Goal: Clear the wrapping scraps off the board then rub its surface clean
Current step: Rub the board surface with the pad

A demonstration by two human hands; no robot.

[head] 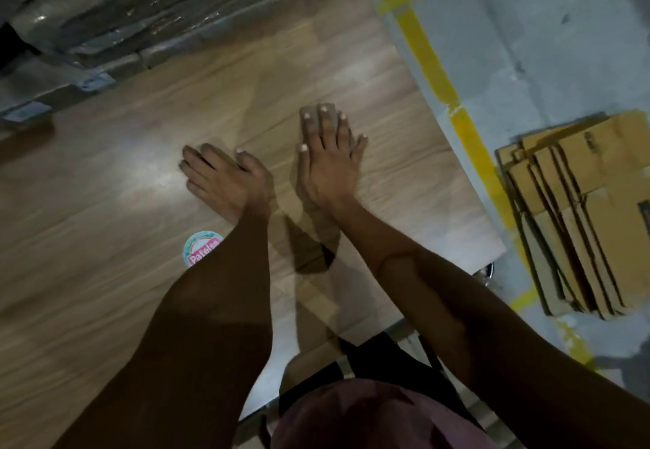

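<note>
A large wood-grain board (105, 184) fills the left and middle of the head view. My right hand (327, 163) lies flat with straight fingers on a small grey-brown rubbing block (309, 114) and presses it onto the board near its right edge. My left hand (221, 177) rests palm down on the board just left of it, fingers spread. A round sticker with red lettering (200, 246) sits on the board beside my left forearm. I see no loose wrapping scraps on the board.
Wrapped packs in shiny film (116, 8) are stacked along the board's far edge. A grey floor with yellow tape lines (436, 72) runs to the right. Flattened cardboard boxes (584, 209) lie on the floor at the right.
</note>
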